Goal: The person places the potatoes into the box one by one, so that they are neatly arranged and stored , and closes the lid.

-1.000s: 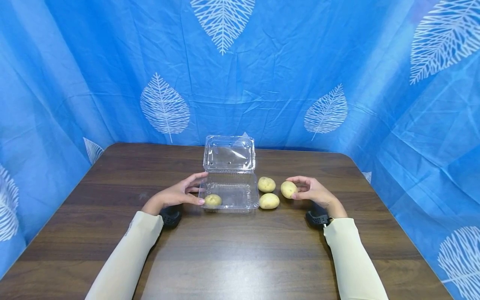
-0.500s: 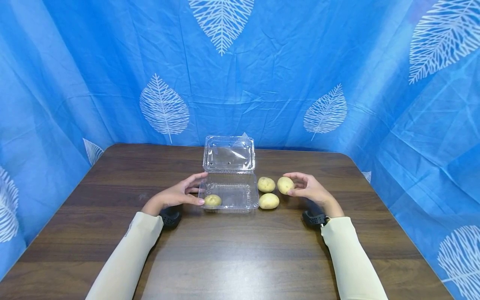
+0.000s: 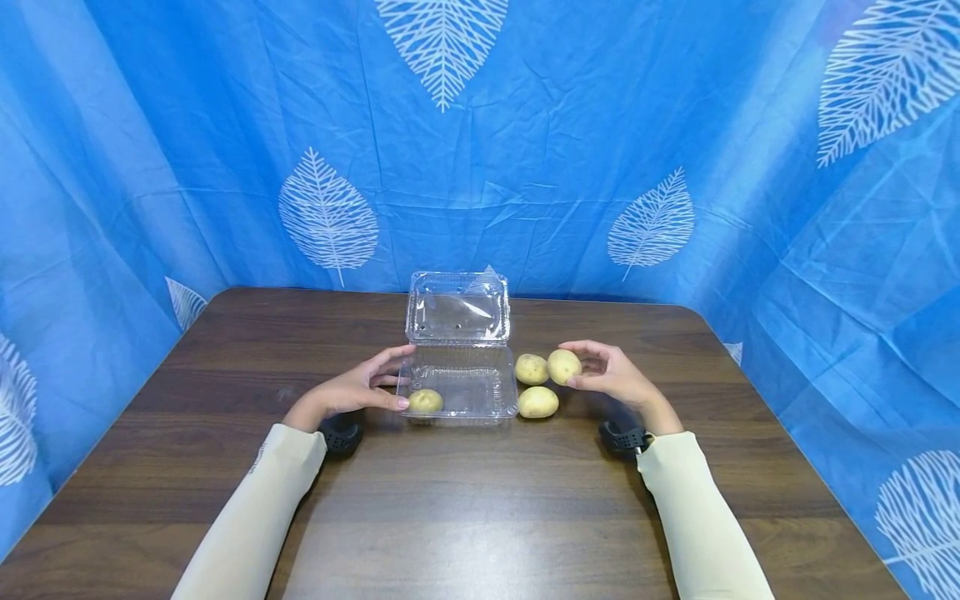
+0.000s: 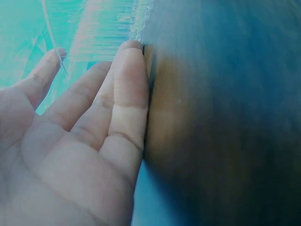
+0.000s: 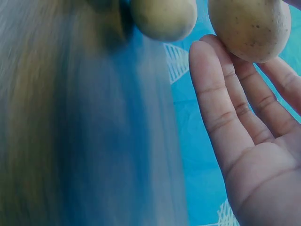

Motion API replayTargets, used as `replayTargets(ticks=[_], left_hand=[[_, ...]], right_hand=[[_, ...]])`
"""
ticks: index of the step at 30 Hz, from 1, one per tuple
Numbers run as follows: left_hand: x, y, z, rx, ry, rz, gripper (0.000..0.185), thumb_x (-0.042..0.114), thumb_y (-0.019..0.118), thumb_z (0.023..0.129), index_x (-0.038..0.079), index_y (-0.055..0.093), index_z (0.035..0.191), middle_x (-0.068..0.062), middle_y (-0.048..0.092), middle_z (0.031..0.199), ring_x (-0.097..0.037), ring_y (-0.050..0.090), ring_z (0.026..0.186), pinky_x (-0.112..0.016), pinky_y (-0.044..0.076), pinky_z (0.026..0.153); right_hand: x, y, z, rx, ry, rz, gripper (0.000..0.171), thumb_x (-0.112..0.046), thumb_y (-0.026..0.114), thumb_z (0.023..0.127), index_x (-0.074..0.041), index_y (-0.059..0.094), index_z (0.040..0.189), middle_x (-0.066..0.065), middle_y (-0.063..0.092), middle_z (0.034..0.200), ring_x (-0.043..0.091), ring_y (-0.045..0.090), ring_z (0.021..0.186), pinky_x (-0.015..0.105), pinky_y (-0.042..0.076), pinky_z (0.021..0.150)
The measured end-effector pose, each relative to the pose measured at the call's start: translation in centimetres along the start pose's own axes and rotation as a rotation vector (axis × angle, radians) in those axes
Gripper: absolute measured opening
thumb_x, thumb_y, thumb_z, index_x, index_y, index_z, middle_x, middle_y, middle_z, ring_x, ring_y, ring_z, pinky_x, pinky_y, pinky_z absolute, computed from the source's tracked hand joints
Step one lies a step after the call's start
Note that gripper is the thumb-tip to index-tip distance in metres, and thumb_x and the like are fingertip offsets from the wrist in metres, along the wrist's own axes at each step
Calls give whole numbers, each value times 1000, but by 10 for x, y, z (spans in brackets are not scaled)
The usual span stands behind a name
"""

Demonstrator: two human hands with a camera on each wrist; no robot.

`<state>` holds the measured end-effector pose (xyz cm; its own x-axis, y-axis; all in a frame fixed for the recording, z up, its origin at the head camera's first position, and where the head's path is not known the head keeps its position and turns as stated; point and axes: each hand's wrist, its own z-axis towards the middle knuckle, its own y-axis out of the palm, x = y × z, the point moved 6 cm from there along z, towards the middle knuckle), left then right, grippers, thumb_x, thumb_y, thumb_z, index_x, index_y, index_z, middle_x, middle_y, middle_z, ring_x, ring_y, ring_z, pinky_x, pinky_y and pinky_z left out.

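Head view: your right hand (image 3: pixel 621 380) grips a potato (image 3: pixel 564 367) near two others (image 3: pixel 532 369) (image 3: pixel 537 402); your left hand (image 3: pixel 347 392), fingers extended, touches the box (image 3: pixel 472 385) holding a fourth (image 3: pixel 426 402).

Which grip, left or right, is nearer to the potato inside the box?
Left. The left grip is at the left side of the box, close beside the boxed potato; the right grip is farther, beyond the box's right side, holding another potato.
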<state>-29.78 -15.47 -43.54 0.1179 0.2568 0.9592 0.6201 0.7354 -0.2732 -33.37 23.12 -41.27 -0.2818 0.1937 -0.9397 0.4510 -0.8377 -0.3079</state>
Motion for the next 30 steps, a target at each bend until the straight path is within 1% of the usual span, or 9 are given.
replayTargets(ticks=[5, 11, 16, 22, 30], left_hand=[[-2, -1, 0, -1, -2, 0, 94, 19, 75, 90, 11, 12, 160, -25, 13, 162, -47, 30, 142, -59, 37, 108], [-3, -1, 1, -3, -2, -6, 94, 19, 75, 90, 11, 11, 160, -25, 13, 162, -47, 29, 143, -58, 38, 108], [-3, -1, 1, -6, 2, -11, 95, 18, 75, 90, 11, 11, 160, -25, 14, 162, -47, 29, 143, -57, 39, 107], [-2, -1, 1, -8, 2, -17, 95, 18, 75, 90, 10, 11, 160, -25, 14, 162, -48, 29, 143, -58, 38, 107], [-4, 0, 1, -10, -2, -31, 95, 17, 75, 90, 10, 10, 160, -25, 13, 162, -47, 28, 143, -57, 39, 107]], right_hand=[[-7, 6, 3, -1, -13, -12, 56, 6, 74, 83, 10, 52, 135, 8, 64, 122, 18, 65, 95, 28, 55, 82], [-13, 13, 5, -10, -2, -7, 58, 4, 74, 84, 9, 51, 137, 19, 59, 130, 18, 63, 100, 28, 55, 84], [-18, 20, 8, -18, -11, -1, 58, 5, 72, 85, 10, 49, 138, 25, 54, 133, 18, 62, 102, 28, 56, 84], [-21, 25, 10, -17, -19, -9, 59, 6, 73, 84, 10, 50, 138, 25, 54, 133, 18, 62, 102, 27, 56, 83], [-24, 34, 13, -20, -23, -17, 59, 8, 72, 84, 10, 49, 139, 29, 54, 130, 18, 61, 101, 27, 56, 83]])
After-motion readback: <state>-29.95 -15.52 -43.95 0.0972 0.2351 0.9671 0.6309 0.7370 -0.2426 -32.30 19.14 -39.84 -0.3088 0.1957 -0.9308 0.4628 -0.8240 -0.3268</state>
